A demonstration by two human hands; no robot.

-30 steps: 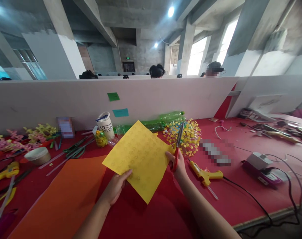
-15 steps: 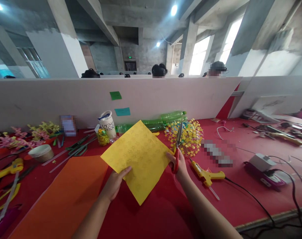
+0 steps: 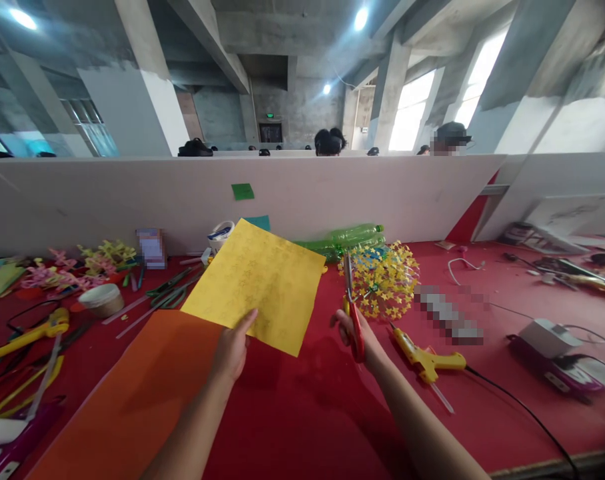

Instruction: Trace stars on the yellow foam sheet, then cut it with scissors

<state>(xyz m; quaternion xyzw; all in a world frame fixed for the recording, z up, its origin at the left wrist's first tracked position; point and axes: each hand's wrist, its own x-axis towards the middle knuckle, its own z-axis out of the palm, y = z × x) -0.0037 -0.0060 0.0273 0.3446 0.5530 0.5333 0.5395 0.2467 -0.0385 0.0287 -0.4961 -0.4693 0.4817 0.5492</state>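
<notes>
A square yellow sheet (image 3: 262, 287) with faint star outlines is pinched at its lower edge by my left hand (image 3: 234, 349), thumb on top. The sheet is held up above the table and tilted. My right hand (image 3: 358, 333) grips a pair of scissors (image 3: 355, 319) with red and yellow handles. Their blades point up and away, and they look closed. A gap separates the scissors from the sheet. Just behind the blades stands a round cluster of small yellow stars (image 3: 390, 283). Beside my right forearm lies a yellow glue gun (image 3: 427, 357) with a clear stick in it.
Orange sheets (image 3: 132, 393) lie on the red table (image 3: 302, 427) at left. Green plastic bottles (image 3: 357, 235) and a white cup (image 3: 221, 231) stand along the partition (image 3: 107, 193). At right sits a power strip (image 3: 552, 370) with cords. Another yellow glue gun (image 3: 47, 327) is far left.
My right hand has let go of the yellow sheet's right corner and moved apart, still holding the scissors. My left hand has turned the sheet and shifted it left. The view has swung slightly left.
</notes>
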